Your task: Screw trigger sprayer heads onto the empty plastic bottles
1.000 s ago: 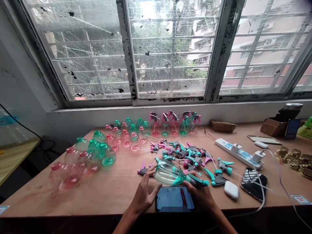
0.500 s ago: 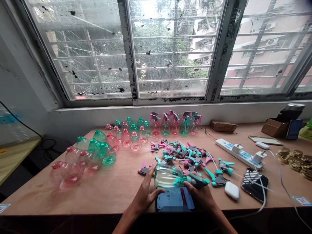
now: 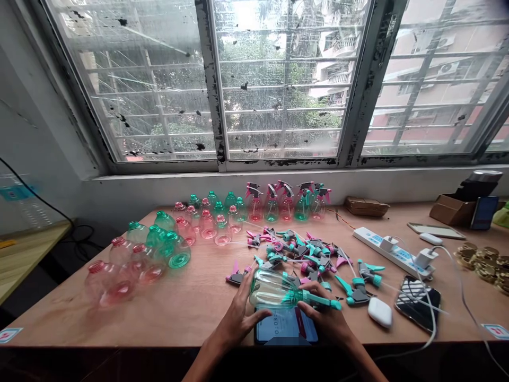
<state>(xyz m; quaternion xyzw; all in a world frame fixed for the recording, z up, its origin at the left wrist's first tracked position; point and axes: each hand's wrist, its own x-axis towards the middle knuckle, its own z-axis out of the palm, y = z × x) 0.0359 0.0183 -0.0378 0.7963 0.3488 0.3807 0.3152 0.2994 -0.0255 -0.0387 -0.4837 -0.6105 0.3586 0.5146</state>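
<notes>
A clear green spray bottle (image 3: 272, 291) lies sideways between my hands, its base to the left. My left hand (image 3: 237, 313) is wrapped round the base end. At the neck, my right hand (image 3: 324, 313) grips the teal and grey trigger head (image 3: 318, 300), which sits on the bottle's mouth. Under the bottle a phone (image 3: 284, 326) with a lit screen lies at the table edge, partly covered. Just beyond my hands is a pile of loose trigger heads (image 3: 302, 252) in pink, teal and grey, with thin white tubes.
Pink bottles (image 3: 115, 276) and green bottles (image 3: 175, 249) without heads stand on the left. Several bottles with heads (image 3: 286, 204) line the back. To the right are a power strip (image 3: 392, 252), a white earbud case (image 3: 379, 312), a dark phone (image 3: 417, 302), cables and gold-coloured pieces (image 3: 483, 260).
The trigger head has turned about the bottle's axis, and my right hand's fingers have shifted on it. My left hand keeps its hold on the base end.
</notes>
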